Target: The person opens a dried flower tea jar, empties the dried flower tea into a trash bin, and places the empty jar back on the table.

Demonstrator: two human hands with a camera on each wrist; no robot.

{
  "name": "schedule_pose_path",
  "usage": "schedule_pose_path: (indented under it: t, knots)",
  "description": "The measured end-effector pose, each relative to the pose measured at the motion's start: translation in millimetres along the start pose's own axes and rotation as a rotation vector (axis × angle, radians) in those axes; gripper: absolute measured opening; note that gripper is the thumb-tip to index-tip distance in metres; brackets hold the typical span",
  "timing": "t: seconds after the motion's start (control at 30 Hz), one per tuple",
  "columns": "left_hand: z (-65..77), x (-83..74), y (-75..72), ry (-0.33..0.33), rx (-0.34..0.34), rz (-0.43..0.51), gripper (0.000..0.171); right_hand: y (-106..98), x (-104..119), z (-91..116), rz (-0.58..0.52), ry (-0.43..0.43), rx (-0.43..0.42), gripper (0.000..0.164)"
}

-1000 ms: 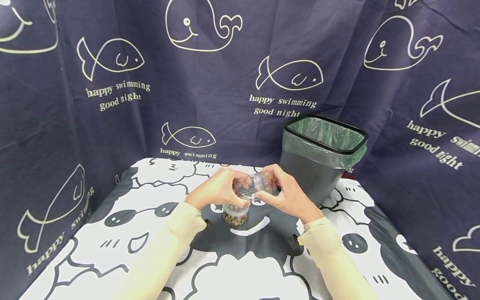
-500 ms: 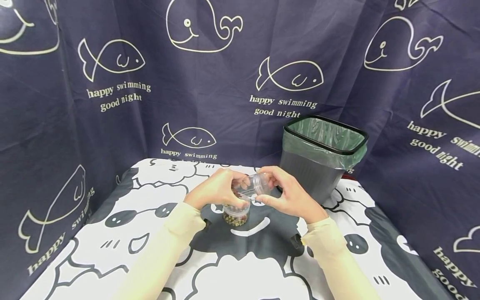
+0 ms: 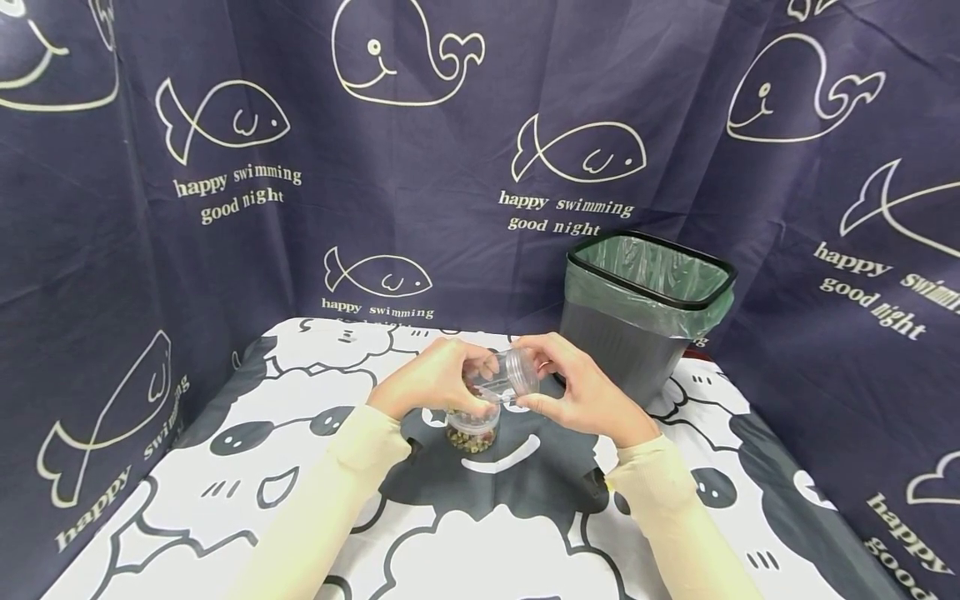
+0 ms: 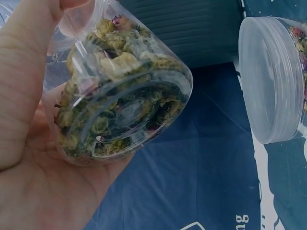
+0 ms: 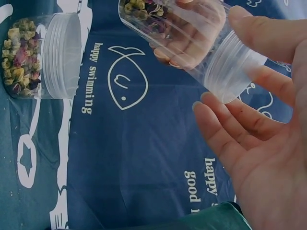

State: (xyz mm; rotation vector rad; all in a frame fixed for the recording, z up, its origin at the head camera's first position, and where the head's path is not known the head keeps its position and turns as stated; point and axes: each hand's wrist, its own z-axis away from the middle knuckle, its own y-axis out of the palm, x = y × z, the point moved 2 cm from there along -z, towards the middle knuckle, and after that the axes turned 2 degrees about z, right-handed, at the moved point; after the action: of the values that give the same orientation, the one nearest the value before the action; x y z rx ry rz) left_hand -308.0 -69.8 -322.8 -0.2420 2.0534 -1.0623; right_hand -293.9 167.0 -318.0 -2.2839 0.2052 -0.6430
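Above the table, my left hand (image 3: 435, 379) grips a clear plastic jar (image 4: 120, 72), tipped on its side with its lid end toward the right. Dried yellow-green and pink flower buds lie toward its base. My right hand (image 3: 581, 392) is at the translucent screw lid (image 5: 235, 67), thumb on one side and fingers round the other, some fingertips spread off its rim. The lid is at the jar's mouth; whether it is loose cannot be told. A second lidded jar (image 5: 41, 60) of dried flowers stands upright on the table, just below my left hand.
A dark bin (image 3: 622, 333) with a green liner stands at the back right, close behind my right hand. The table has a cartoon-print cloth (image 3: 300, 492). A navy curtain (image 3: 450, 192) with fish and whale drawings surrounds it.
My right hand has turned a little at the lid, its wrist moving slightly right and down, its fingertips shifting left. My left hand and the standing jar have hardly moved.
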Motion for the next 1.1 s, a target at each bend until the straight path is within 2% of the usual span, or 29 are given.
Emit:
schedule_pose_path:
  t: [0.6, 0.93, 1.1]
  knots:
    - [0.7, 3.1, 1.1, -0.002, 0.028, -0.003, 0.037, 0.9, 4.6, -1.3, 0.058, -0.059, 0.019, 0.070]
    - [0.8, 2.8, 2.1, -0.016, 0.024, -0.010, 0.039, 1.3, 5.6, -1.4, 0.086, -0.017, 0.023, 0.076]
    - [1.6, 0.9, 0.7, -0.032, -0.006, 0.000, 0.041, -1.0, 6.0, -1.5, 0.041, 0.060, -0.021, 0.073]
